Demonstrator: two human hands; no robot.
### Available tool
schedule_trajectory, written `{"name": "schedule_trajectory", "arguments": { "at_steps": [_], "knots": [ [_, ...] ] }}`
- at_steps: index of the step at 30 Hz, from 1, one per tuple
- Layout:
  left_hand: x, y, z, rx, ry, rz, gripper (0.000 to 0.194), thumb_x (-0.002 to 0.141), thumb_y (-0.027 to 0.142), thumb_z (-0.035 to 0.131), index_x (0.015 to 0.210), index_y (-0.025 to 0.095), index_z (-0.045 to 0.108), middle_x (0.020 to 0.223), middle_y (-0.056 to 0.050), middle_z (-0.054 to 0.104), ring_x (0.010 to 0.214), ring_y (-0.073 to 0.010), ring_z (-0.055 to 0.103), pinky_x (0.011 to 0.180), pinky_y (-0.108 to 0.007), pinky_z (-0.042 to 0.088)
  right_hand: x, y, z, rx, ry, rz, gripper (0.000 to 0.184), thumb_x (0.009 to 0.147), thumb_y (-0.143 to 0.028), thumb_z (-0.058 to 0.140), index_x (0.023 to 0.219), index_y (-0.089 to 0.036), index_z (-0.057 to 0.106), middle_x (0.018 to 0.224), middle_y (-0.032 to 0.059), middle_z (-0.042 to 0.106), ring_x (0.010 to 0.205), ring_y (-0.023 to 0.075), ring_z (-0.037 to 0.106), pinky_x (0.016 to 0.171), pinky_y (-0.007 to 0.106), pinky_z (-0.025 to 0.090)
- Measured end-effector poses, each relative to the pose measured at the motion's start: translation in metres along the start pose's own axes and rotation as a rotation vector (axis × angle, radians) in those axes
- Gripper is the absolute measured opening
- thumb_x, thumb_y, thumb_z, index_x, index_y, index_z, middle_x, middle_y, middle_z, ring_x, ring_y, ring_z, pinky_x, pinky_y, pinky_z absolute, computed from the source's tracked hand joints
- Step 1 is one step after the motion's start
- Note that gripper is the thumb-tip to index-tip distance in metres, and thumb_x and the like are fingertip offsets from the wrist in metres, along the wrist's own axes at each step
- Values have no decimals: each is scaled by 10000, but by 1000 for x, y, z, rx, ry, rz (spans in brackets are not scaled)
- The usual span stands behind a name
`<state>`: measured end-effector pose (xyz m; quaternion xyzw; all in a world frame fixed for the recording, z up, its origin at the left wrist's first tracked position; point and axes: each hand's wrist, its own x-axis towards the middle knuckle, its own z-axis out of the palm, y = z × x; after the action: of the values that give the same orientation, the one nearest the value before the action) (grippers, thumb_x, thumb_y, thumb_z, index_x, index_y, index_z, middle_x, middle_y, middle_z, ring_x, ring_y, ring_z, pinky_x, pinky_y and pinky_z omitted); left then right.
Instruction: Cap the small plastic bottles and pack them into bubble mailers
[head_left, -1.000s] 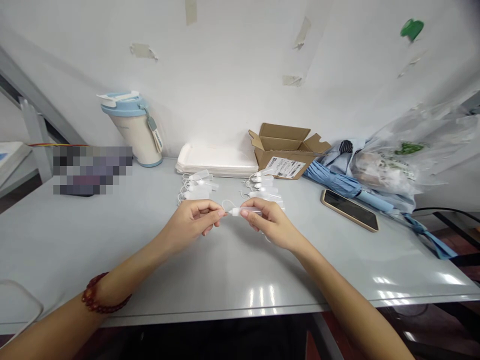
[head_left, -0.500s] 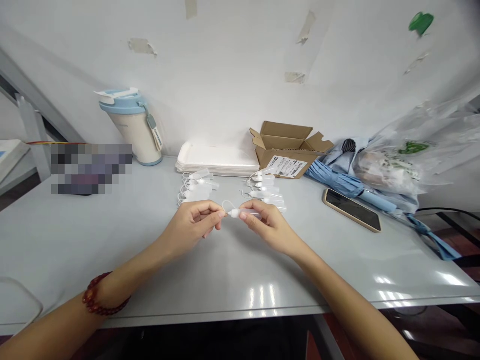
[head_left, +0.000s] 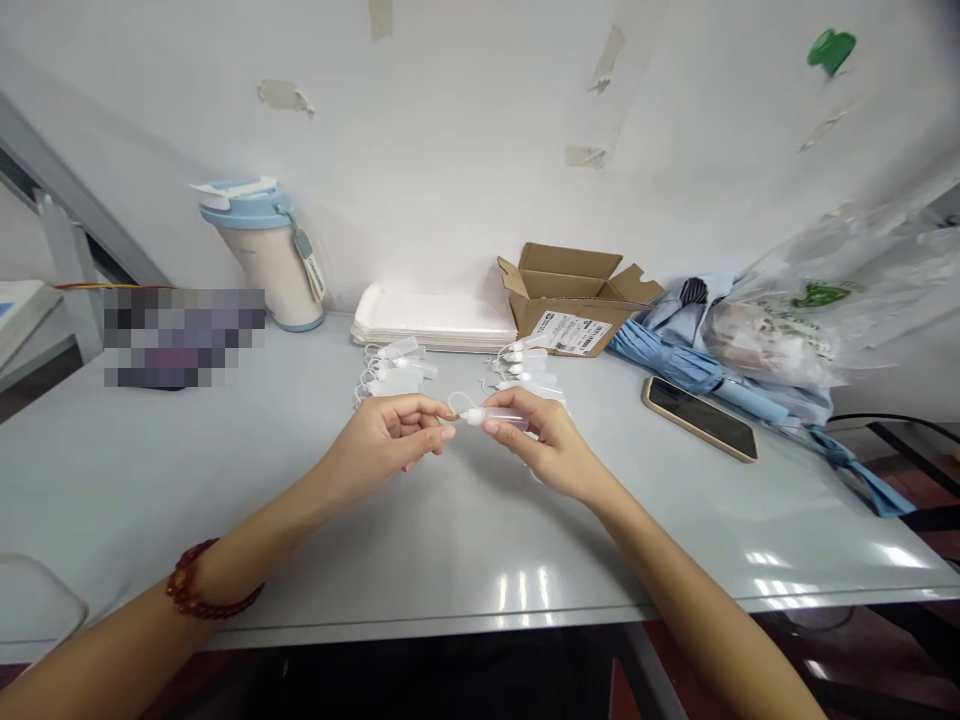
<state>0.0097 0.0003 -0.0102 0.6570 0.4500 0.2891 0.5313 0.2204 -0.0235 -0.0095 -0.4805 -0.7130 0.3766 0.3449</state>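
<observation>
Between the thumb and fingers of my right hand (head_left: 546,440) lies a small translucent dropper bottle (head_left: 504,415), level, its white nozzle pointing left. A thin white strap loops up from its neck. My left hand (head_left: 401,432) is at the nozzle's tip, thumb and index finger slightly apart, with the index fingertip close to or touching the tip. Behind my left hand are several similar bottles (head_left: 397,380) in a group, straps to the left. A second group of bottles (head_left: 531,368) lies behind my right hand, which partly covers it.
White foam trays (head_left: 442,320) are stacked by the wall, beside an open cardboard box (head_left: 559,310). A tumbler (head_left: 270,270) stands at left. Toward the right lie a phone (head_left: 701,418), a blue folded umbrella (head_left: 675,355) and a plastic bag (head_left: 795,320).
My left thumb has come away from the index finger, down from the nozzle's tip where they were pinched. My right hand keeps the bottle, raised slightly.
</observation>
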Motion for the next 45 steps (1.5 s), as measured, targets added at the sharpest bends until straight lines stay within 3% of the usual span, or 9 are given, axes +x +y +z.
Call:
{"name": "schedule_trajectory", "arguments": {
  "at_steps": [11, 24, 30, 36, 45],
  "knots": [
    [0, -3, 1, 17, 24, 45, 173, 794, 333, 611, 784, 163, 640, 608, 30, 553, 470, -66, 424, 444, -184, 370, -1, 5, 7, -56, -14, -42, 212, 891, -367, 515, 958, -180, 588, 821, 25, 615, 724, 132, 538, 588, 232, 386],
    [1, -2, 2, -37, -8, 21, 173, 780, 325, 621, 771, 152, 621, 588, 33, 558, 464, -67, 427, 448, -190, 374, -3, 3, 12, -144, -12, -42, 223, 896, -377, 504, 972, -179, 572, 829, 37, 628, 724, 144, 558, 535, 224, 363],
    [1, -3, 7, -21, -110, -7, 168, 714, 298, 682, 747, 154, 602, 610, 18, 578, 562, -106, 517, 478, -197, 404, -4, 1, 11, -97, -38, -92, 205, 897, -362, 510, 976, -183, 569, 809, 27, 636, 713, 141, 570, 589, 241, 410],
    [0, 1, -2, 18, -59, 4, 211, 766, 360, 651, 840, 163, 638, 627, 26, 586, 518, -80, 481, 479, -194, 404, -2, 3, 6, -115, -13, -84, 192, 883, -352, 535, 962, -184, 581, 781, 18, 617, 694, 135, 550, 601, 245, 416],
    [1, -1, -6, 58, -74, -4, 184, 773, 333, 642, 733, 153, 640, 607, 15, 611, 493, -74, 465, 487, -203, 404, -2, 5, 11, -145, -61, -49, 228, 883, -385, 525, 959, -176, 575, 760, 23, 618, 680, 141, 558, 552, 232, 383]
  ]
}}
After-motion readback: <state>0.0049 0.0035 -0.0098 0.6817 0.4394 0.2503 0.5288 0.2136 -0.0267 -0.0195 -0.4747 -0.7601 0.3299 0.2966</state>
